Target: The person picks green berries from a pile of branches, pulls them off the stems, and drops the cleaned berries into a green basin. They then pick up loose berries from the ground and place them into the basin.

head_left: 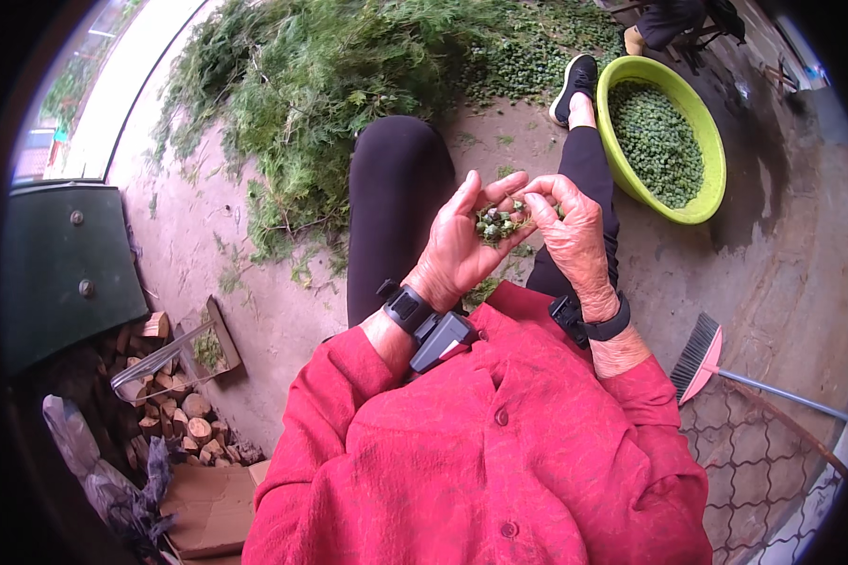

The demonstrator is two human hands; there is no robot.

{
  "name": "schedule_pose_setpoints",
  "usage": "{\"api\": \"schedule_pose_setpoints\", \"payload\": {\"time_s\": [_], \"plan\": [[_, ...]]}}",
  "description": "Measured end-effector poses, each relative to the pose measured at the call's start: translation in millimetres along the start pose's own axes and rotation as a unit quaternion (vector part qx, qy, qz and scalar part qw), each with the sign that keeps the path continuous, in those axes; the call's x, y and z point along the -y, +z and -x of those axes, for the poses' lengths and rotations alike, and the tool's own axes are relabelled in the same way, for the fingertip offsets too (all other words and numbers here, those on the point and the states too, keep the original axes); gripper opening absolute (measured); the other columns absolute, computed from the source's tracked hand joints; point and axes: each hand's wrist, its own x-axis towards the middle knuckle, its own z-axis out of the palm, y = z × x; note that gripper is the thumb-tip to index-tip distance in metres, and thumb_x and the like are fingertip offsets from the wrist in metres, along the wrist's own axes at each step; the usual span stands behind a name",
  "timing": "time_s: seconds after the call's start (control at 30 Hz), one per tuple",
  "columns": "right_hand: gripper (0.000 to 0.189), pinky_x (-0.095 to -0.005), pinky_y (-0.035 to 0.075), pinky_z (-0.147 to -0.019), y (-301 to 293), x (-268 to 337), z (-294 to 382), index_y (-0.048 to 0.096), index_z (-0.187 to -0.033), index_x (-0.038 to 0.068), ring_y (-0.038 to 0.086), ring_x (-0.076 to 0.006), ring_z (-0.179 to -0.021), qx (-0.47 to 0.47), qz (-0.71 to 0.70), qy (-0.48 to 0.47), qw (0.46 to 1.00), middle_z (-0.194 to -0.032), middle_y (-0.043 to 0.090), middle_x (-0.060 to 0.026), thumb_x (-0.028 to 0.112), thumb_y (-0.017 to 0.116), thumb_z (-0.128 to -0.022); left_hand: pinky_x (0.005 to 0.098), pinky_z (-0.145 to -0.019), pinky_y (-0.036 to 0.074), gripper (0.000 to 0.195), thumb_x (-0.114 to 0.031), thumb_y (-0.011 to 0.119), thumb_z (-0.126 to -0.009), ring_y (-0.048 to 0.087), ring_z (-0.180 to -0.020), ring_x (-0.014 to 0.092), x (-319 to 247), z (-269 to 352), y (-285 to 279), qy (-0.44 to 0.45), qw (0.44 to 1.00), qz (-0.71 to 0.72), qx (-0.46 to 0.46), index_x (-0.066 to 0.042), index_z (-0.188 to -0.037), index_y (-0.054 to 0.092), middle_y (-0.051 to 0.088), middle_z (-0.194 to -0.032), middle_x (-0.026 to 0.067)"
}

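My left hand (446, 247) is turned palm up and cupped around a small heap of green cones (495, 224) with bits of leafy sprig among them. Over its fingertips, my right hand (574, 236) brings thumb and forefinger together. Whether anything is pinched there is too small to tell. Beyond my knees lies a large pile of cut evergreen branches (304, 106). Loose green cones (509, 67) are spread on the floor at its right. A lime-green plastic tub (715, 159) tilts beside my right leg, holding many more cones (654, 145).
A long-handled dustpan (215, 335) stands at left by split firewood (198, 429) and flattened cardboard (208, 505). At right, a broom (703, 367) lies near a wire mesh panel (742, 452). Another person's foot (634, 41) is beyond the tub.
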Motion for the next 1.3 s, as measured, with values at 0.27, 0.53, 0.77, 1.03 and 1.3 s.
{"api": "schedule_pose_setpoints", "payload": {"time_s": [0.27,0.53,0.77,1.03,1.3], "plan": [[0.007,-0.0220,0.048,-0.059,-2,-2,6,0.059,-0.091,0.001,0.060,-0.0081,-0.068,-0.001,0.066,-0.038,0.997,-0.077,0.064,-0.0021,0.003,0.058,-0.083,0.0403,-0.095,0.041,0.056,-0.043,0.033,-0.096,0.053,-0.105,0.025,2,-1,13,0.008,0.999,0.004,-0.040,0.003,-0.126,0.044,0.055,-0.117,0.0158],[0.009,-0.0225,0.043,-0.051,-12,-12,4,0.057,-0.091,0.000,0.055,-0.0103,-0.058,-0.003,-0.193,0.126,0.973,-0.075,0.062,-0.0046,0.002,0.058,-0.083,0.0434,-0.102,0.035,0.057,-0.041,0.033,-0.096,0.047,-0.116,0.031,0,-2,5,0.010,0.999,0.040,0.001,0.005,-0.130,0.037,0.041,-0.133,0.0216],[0.010,-0.0204,0.041,-0.050,-26,-15,4,0.054,-0.093,0.003,0.053,-0.0082,-0.062,0.060,-0.381,0.198,0.901,-0.073,0.056,-0.0007,0.008,0.058,-0.085,0.0436,-0.102,0.035,0.057,-0.041,0.032,-0.096,0.044,-0.119,0.032,1,-2,11,0.026,0.998,0.051,-0.010,0.006,-0.129,0.037,0.038,-0.135,0.0235],[0.009,-0.0254,0.046,-0.064,11,-2,14,0.059,-0.089,0.001,0.057,-0.0099,-0.071,0.038,0.103,-0.035,0.993,-0.078,0.062,-0.0021,0.004,0.061,-0.081,0.0390,-0.097,0.041,0.055,-0.042,0.030,-0.096,0.049,-0.114,0.030,2,-4,7,0.046,0.998,0.033,-0.029,0.005,-0.123,0.043,0.046,-0.128,0.0222],[0.009,-0.0181,0.036,-0.045,-11,-18,7,0.056,-0.094,0.004,0.052,-0.0059,-0.059,0.046,-0.360,0.198,0.911,-0.080,0.059,-0.0040,0.010,0.055,-0.087,0.0411,-0.099,0.039,0.056,-0.042,0.031,-0.096,0.046,-0.117,0.032,0,-2,5,0.041,0.998,0.039,-0.015,0.004,-0.127,0.040,0.041,-0.132,0.0220]]}}
